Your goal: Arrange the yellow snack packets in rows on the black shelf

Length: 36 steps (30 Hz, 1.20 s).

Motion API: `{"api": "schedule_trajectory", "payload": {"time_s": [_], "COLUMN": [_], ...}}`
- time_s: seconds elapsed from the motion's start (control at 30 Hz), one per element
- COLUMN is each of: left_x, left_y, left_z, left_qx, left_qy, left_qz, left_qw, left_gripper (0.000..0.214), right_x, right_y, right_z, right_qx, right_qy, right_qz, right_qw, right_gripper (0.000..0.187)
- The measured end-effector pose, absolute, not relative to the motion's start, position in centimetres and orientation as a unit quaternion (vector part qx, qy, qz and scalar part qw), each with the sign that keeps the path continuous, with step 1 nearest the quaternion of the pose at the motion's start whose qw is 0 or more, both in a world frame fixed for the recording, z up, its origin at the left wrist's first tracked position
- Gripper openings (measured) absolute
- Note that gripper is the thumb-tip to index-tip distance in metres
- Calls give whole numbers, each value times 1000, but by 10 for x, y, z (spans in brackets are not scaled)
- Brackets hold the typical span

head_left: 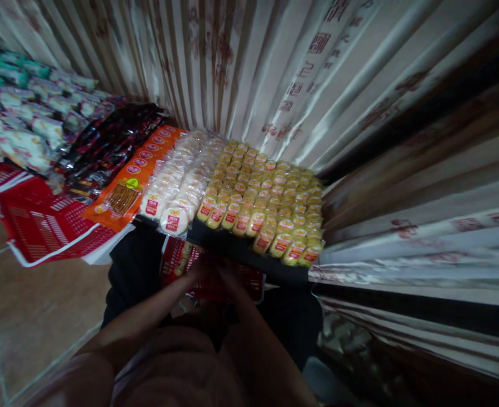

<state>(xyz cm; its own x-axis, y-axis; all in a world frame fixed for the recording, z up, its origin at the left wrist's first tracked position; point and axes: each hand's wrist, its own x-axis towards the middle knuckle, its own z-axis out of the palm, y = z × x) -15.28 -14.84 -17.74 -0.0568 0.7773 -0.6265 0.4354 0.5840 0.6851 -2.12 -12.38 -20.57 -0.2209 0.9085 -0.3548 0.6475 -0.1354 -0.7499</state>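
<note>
Both hands meet low in the shadow under the display: the left hand (196, 270) and right hand (228, 277) rest on a red basket (232, 285), though it is too dark to tell whether the fingers are closed on it. Just above sits a black tray (249, 254) of yellow snack packets (266, 198), pale round packets (181, 186) beside them, curtain (317, 73) behind.

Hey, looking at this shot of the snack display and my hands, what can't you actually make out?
Head view only:
- Left hand and right hand: dark and blurred under the black tray; their grip cannot be told.
- Red basket: mostly hidden by the tray and hands; its contents are unclear.
- Yellow snack packs: labels too small to read.
- Curtain: print smeared by blur.
</note>
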Motion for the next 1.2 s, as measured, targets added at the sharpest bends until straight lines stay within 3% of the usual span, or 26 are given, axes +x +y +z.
{"api": "schedule_trajectory", "payload": {"time_s": [0.2,0.4,0.57,0.7,0.97,1.2], "left_x": [-153,-150,-144,-140,-131,-120], "left_y": [-158,-171,-176,-176,-150,-126], "left_z": [-155,-136,-122,-105,-67,-50], "left_qx": [544,666,668,644,571,563], "left_qy": [675,612,584,593,630,670], "left_qz": [147,141,161,215,365,357], "left_qw": [477,403,432,434,379,327], "left_gripper": [25,48,35,25,14,13], "right_x": [3,20,23,25,24,20], "right_y": [-127,-135,-137,-136,-130,-130], "right_z": [-164,-115,-77,-57,-49,-50], "right_qx": [-574,-514,-457,-462,-513,-501], "right_qy": [-672,-720,-783,-781,-686,-717], "right_qz": [449,450,402,375,322,228], "right_qw": [133,121,126,187,403,428], "right_gripper": [25,27,30,31,41,35]}}
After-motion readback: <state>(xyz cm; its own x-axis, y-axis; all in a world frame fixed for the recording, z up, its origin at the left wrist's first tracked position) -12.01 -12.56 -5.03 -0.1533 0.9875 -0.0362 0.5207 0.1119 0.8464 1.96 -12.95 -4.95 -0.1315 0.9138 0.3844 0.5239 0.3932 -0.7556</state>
